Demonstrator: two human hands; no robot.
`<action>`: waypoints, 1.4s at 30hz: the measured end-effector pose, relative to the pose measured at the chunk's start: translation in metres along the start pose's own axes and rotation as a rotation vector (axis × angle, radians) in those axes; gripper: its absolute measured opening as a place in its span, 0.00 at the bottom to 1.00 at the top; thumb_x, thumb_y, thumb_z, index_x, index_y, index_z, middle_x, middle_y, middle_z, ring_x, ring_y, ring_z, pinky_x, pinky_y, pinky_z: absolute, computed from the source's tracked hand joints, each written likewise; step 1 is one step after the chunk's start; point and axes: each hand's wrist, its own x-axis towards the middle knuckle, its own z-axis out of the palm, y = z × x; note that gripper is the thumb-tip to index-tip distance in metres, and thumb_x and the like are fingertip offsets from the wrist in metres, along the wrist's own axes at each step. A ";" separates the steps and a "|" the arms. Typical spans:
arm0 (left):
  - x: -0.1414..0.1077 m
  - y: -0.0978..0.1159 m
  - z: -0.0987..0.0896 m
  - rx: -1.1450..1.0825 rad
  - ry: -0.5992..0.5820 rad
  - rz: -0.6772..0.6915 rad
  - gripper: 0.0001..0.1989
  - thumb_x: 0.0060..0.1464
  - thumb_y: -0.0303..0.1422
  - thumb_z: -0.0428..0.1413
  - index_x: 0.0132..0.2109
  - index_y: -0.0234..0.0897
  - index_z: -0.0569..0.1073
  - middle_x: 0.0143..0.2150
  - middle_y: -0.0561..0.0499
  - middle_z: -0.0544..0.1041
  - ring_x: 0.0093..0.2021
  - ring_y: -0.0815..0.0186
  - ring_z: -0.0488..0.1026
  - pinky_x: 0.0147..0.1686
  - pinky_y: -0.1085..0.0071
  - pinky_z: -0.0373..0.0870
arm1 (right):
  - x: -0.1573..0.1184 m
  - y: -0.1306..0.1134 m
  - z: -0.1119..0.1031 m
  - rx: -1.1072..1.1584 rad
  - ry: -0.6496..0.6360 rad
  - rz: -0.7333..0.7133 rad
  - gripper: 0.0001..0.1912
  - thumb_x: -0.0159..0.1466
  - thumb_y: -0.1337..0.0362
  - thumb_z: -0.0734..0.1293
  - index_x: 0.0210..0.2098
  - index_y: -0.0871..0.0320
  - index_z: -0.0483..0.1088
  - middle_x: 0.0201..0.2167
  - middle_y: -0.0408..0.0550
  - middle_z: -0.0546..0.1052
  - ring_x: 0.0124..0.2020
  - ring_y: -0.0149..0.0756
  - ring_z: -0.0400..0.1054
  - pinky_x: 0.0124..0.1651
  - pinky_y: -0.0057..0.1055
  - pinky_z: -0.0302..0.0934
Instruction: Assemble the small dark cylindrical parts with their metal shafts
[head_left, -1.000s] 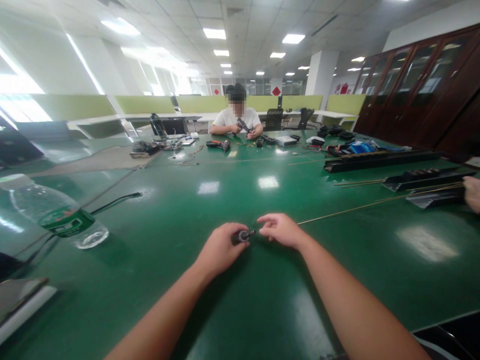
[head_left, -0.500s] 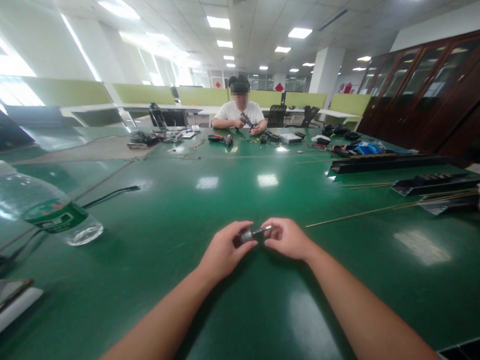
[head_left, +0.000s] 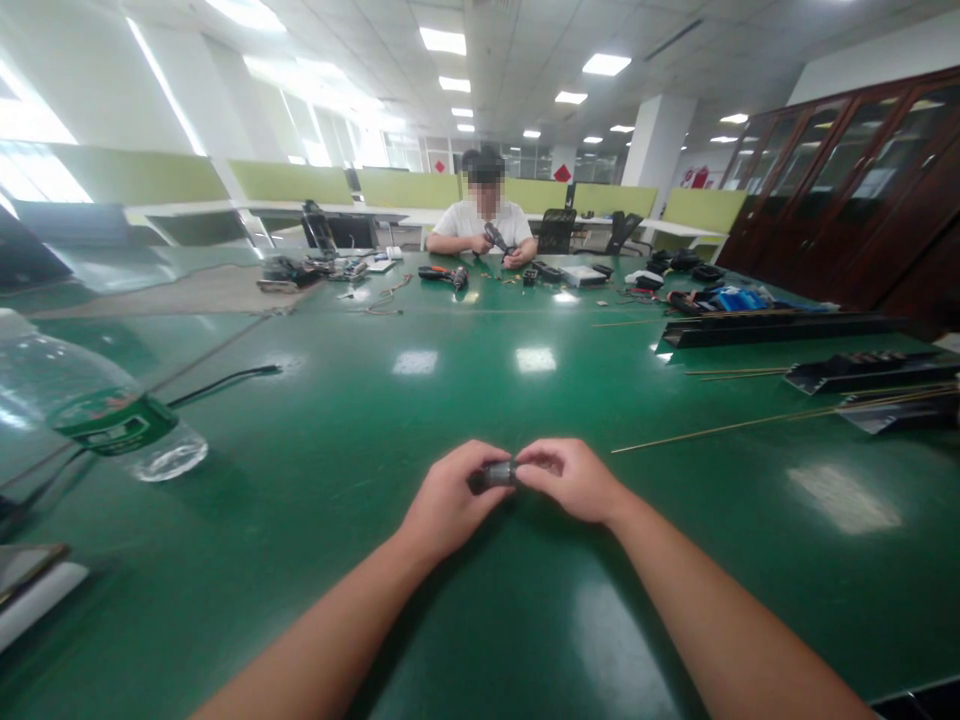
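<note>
Your left hand (head_left: 452, 497) grips the cylinder (head_left: 498, 473), its axis running crosswise toward your right hand (head_left: 576, 482), curled at its end, hold unclear.

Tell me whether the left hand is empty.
No, the left hand is closed around a dark cylindrical piece.

2 bare hands (head_left: 448, 503), bare forearms (head_left: 341, 608)
</note>
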 end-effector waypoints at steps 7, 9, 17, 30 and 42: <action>-0.001 0.000 0.002 -0.002 -0.003 0.008 0.12 0.52 0.29 0.63 0.45 0.42 0.75 0.42 0.53 0.77 0.42 0.66 0.73 0.44 0.70 0.68 | 0.001 -0.007 0.000 -0.100 -0.046 -0.024 0.16 0.67 0.59 0.62 0.28 0.60 0.75 0.24 0.43 0.75 0.27 0.31 0.67 0.31 0.26 0.57; -0.001 0.000 0.002 -0.001 0.000 0.008 0.12 0.53 0.30 0.63 0.45 0.43 0.75 0.42 0.53 0.77 0.42 0.66 0.73 0.44 0.71 0.68 | 0.001 -0.008 0.001 -0.101 -0.035 -0.032 0.11 0.65 0.62 0.64 0.32 0.59 0.76 0.27 0.43 0.77 0.30 0.32 0.69 0.33 0.26 0.59; -0.001 0.002 0.003 0.000 0.007 -0.014 0.11 0.54 0.34 0.62 0.45 0.43 0.77 0.41 0.51 0.78 0.42 0.64 0.74 0.43 0.69 0.69 | 0.000 -0.008 0.003 -0.115 0.012 -0.063 0.07 0.60 0.67 0.68 0.36 0.59 0.78 0.34 0.46 0.80 0.35 0.35 0.73 0.39 0.28 0.63; 0.001 0.003 0.001 0.032 0.029 -0.038 0.11 0.53 0.35 0.63 0.45 0.42 0.77 0.40 0.50 0.79 0.40 0.63 0.75 0.40 0.69 0.71 | 0.000 -0.007 -0.001 -0.170 0.051 -0.104 0.07 0.59 0.67 0.69 0.37 0.57 0.78 0.34 0.46 0.80 0.34 0.35 0.72 0.37 0.29 0.64; 0.001 0.003 0.000 0.032 0.034 -0.054 0.12 0.52 0.34 0.63 0.45 0.41 0.77 0.40 0.50 0.79 0.39 0.64 0.75 0.39 0.69 0.71 | 0.000 -0.004 -0.002 -0.149 0.054 -0.106 0.07 0.59 0.67 0.69 0.37 0.58 0.78 0.34 0.47 0.80 0.34 0.35 0.72 0.39 0.30 0.64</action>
